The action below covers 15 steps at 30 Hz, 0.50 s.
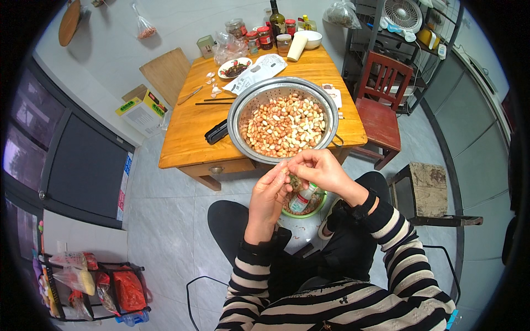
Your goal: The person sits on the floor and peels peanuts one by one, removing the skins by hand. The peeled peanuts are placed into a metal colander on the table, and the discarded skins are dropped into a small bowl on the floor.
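Observation:
A peanut kernel (285, 169) is pinched between the thumb and fingers of my left hand (267, 192). The fingertips of my right hand (319, 167) meet at the same kernel, partly hiding it. Just beyond my hands stands a metal colander (236, 136) set in a basin at the table's near edge. It is full of peanuts (285, 124), some with reddish skins and some pale and bare. Under my hands, on the floor between my legs, is a green-rimmed basin (305, 215) with peanut skins and a plastic bottle (301, 202) in it.
The wooden table (186, 145) bears a black flashlight-like object (216, 132), chopsticks (213, 101), a knife (190, 95), garlic cloves (214, 89), a plate (223, 68), a printed packet (258, 72) and several jars (264, 37). To the right are a red chair (379, 120) and a wooden stool (428, 188).

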Available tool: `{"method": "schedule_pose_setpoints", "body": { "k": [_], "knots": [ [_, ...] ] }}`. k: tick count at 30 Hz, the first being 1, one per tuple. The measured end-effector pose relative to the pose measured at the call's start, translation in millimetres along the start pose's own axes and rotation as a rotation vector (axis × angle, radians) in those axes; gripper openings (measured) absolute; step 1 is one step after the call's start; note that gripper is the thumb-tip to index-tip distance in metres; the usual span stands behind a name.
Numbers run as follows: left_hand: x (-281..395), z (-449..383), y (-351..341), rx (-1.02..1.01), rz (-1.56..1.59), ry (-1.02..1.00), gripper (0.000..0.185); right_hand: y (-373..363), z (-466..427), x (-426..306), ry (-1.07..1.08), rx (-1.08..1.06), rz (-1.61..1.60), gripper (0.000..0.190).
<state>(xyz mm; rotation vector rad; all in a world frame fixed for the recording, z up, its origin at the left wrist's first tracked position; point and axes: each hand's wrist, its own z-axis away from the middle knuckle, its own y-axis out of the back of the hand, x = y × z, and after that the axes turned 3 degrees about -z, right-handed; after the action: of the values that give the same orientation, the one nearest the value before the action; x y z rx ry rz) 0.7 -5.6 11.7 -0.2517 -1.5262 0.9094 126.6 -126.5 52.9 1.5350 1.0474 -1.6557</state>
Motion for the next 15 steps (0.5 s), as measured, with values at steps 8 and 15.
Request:
{"method": "schedule_pose_setpoints", "body": {
  "k": [8, 15],
  "knots": [
    [-2.7, 0.2, 1.3, 0.003, -0.025, 0.002, 0.036, 0.4, -0.5, -0.4, -0.019, -0.034, -0.049, 0.014],
    [-3.2, 0.6, 2.7, -0.042, -0.029, -0.003, 0.036, 3.8, -1.6, 3.7, -0.014, -0.033, -0.084, 0.012]
  ]
}}
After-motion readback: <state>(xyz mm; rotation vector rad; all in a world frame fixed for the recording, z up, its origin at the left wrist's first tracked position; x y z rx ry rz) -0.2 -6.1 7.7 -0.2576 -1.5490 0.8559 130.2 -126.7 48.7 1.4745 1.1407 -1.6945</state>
